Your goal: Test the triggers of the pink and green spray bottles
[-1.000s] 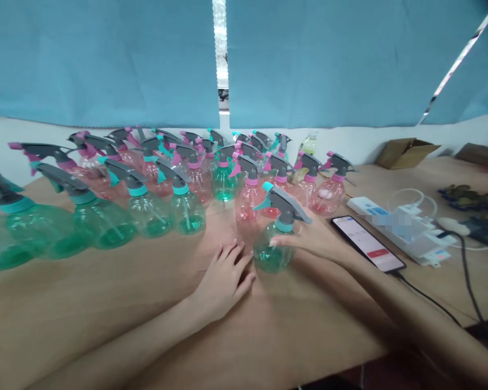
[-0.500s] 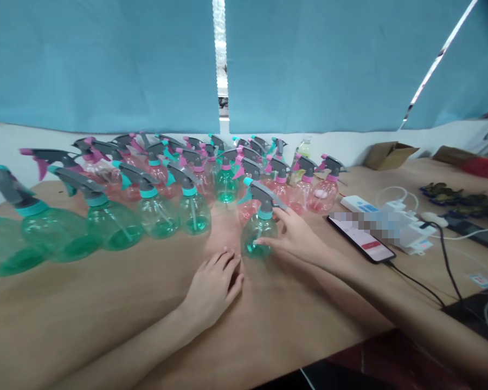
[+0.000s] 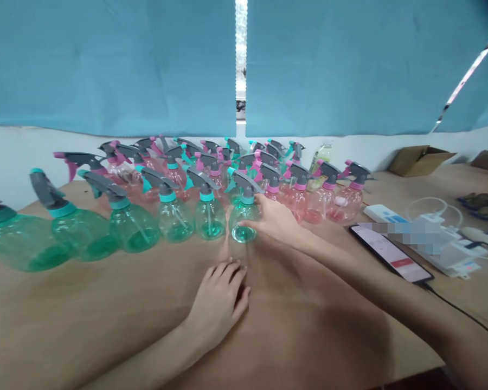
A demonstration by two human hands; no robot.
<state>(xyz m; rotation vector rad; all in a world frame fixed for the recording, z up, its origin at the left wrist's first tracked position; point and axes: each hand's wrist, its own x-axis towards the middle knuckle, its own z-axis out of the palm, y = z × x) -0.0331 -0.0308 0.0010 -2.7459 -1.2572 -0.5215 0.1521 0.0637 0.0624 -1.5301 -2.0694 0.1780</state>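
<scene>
My right hand (image 3: 274, 219) is wrapped round the body of a green spray bottle (image 3: 244, 230) with a grey and teal trigger head. The bottle stands upright at the right end of the front row, close beside another green spray bottle (image 3: 210, 222). My left hand (image 3: 222, 295) lies palm down on the table (image 3: 117, 314), nearer to me, its fingers loosely stretched and nothing in them. More green bottles, such as one at the far left (image 3: 24, 244), continue the row. Behind are pink spray bottles (image 3: 296, 200) with grey and pink heads.
A phone (image 3: 390, 252) with a cable lies at the right, beside a white power strip (image 3: 447, 254) and wires. Farther back stand a cardboard box (image 3: 417, 161) and a bottle with a yellowish label (image 3: 321, 157). A blue curtain (image 3: 146, 65) hangs behind the table.
My right hand has moved the green spray bottle left and farther back, up to the front row. The view has turned slightly left. My left hand stays on the table.
</scene>
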